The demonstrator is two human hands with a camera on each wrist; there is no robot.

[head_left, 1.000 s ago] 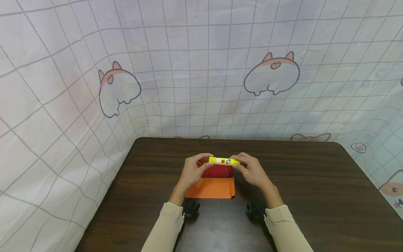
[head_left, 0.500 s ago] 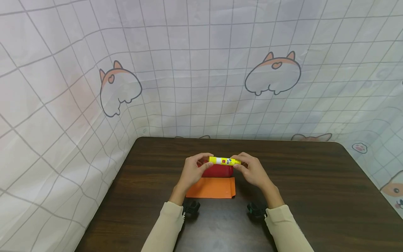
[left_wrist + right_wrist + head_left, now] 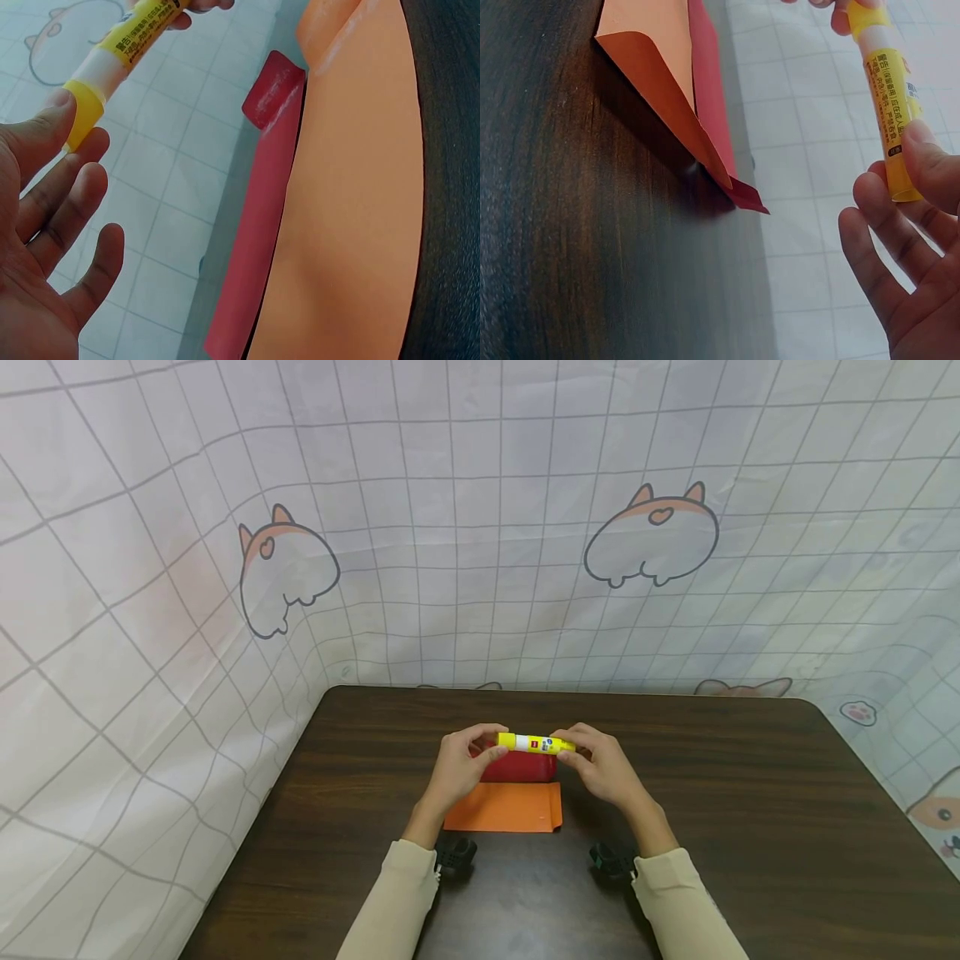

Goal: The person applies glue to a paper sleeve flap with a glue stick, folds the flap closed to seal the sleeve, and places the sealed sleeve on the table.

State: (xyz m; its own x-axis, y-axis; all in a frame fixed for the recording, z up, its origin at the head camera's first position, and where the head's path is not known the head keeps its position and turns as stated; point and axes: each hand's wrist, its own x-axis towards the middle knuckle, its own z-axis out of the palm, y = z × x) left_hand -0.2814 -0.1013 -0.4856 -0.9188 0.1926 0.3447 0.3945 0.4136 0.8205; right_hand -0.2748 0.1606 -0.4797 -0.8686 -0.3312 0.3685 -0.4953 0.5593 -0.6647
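We find the glue stick (image 3: 534, 743) held level above the bench (image 3: 750, 827), directly over the red paper (image 3: 519, 767) and the orange paper (image 3: 504, 807), which lie overlapped with the orange sheet nearer the person. The left hand (image 3: 456, 770) pinches the capped end between thumb and fingers (image 3: 71, 169), the remaining fingers loosely spread; the right hand (image 3: 603, 768) pinches the opposite end of the tube between thumb and curled fingers (image 3: 885, 217). We judge the main risk to be loss of grip: both holds are at the fingertips only, so a pull or twist at the cap could come free abruptly and let the tube or the cap drop onto the sheets or roll across the bench. A second risk is that an exposed glue tip touches the papers in the wrong place, since the stick hangs straight above them. One corner of the orange sheet (image 3: 656, 82) stands curled off the bench in the right wrist view, and a brushing hand could shift or crease it. We cannot tell whether the cap is loosened.
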